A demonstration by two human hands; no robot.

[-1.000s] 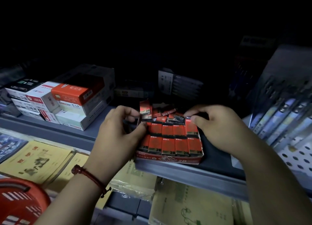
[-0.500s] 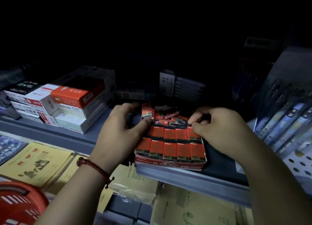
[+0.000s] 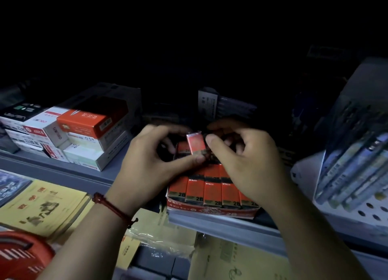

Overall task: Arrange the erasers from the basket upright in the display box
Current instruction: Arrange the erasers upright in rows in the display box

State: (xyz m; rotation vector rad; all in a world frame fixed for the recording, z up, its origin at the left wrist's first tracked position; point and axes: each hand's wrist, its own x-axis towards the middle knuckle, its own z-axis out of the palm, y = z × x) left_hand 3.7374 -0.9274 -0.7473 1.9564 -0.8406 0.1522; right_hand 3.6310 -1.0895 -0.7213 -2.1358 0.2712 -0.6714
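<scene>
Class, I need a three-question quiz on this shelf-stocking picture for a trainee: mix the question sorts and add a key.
1. True or false: the front row of erasers in the display box stands upright.
2. Which hand wears the red bracelet? A left, B right.
3. Fill in: the raised eraser is held between the left hand and the ____ hand.

Key: 1 true; 2 A; 3 right.
</scene>
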